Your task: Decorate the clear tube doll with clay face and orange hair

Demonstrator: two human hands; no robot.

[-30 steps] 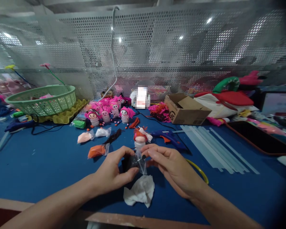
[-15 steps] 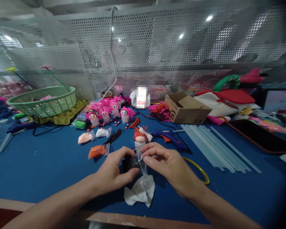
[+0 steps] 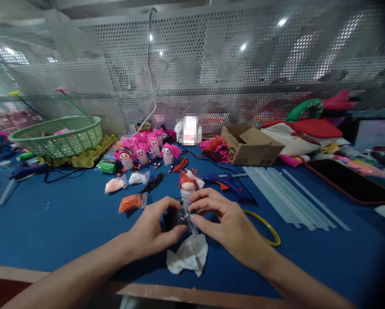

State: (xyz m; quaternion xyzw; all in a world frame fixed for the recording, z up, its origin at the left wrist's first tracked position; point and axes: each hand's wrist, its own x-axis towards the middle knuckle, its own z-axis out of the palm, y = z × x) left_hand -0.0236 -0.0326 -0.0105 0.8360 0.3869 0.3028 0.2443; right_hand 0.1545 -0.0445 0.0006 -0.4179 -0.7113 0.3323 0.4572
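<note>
Between my hands is a small clear plastic bag with a black lump (image 3: 180,219) in it. My left hand (image 3: 149,227) grips its left side between thumb and fingers. My right hand (image 3: 223,219) has its fingertips closed on the bag's clear right edge. Just beyond them stands a doll with orange yarn hair and a white body (image 3: 188,187); its lower part is hidden behind the hands and bag. A crumpled white tissue (image 3: 190,256) lies on the table in front of the bag. Bags of orange (image 3: 130,203) and peach material (image 3: 114,185) lie beyond my left hand.
Several pink-haired dolls (image 3: 141,155) stand farther back, near a green basket (image 3: 59,141). To the right are a blue glue gun (image 3: 229,183), yellow-handled scissors (image 3: 267,226), translucent glue sticks (image 3: 285,199), a cardboard box (image 3: 253,152) and a dark tablet (image 3: 350,182).
My right fingertips have shifted slightly left and down along the bag's edge. My left hand keeps its grip, and the doll and tissue stay in place.
</note>
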